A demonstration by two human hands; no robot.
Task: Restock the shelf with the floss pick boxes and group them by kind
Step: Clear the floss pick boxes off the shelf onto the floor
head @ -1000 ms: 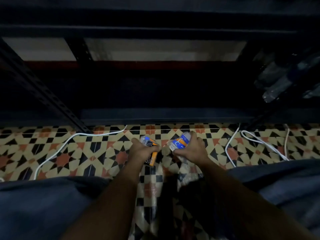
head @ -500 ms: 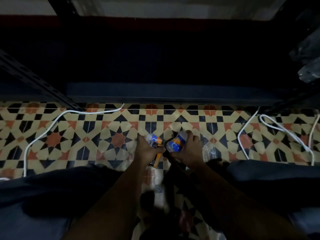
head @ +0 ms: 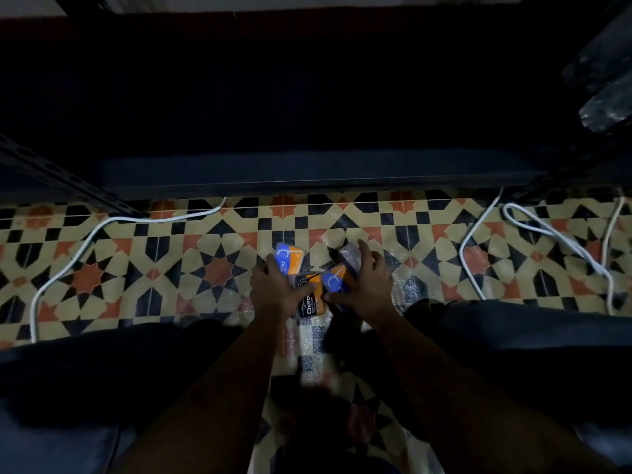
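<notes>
Floor: patterned tile floor [head: 212,268] in cream, black and orange stars and squares, glossy enough to catch glare near the hands; it carries everything in view.
Shelf: dark metal shelf unit [head: 307,169] along the far edge of the floor, its lowest board a long dim slab, with a slotted upright [head: 61,179] slanting in at the left; the space above the board is too dark to read.
Wall: a pale strip shows at the very top, behind the shelf.
Cables: a white cable [head: 85,241] loops over the tiles at the left, and more white cables [head: 547,234] curl at the right, near the shelf's foot.
Wrapped bundle: something dark in shiny plastic [head: 602,97] at the upper right (contents not legible).
Left hand: the left hand [head: 277,292] grips a blue-and-orange floss pick box [head: 289,261] with its fingers, and its thumb lies on a black-and-orange floss pick box marked "Charc…" [head: 309,297].
Right hand: the right hand [head: 367,289] grasps a second blue-and-orange floss pick box [head: 335,280], and its fingers curl over a greyish pack [head: 350,260] just behind it.
Boxes: all are held low over the middle of the floor, well short of the shelf board, the black box touching the right hand's blue one.
Person: dark trousers [head: 102,371] fill both lower corners, either side of the forearms.
</notes>
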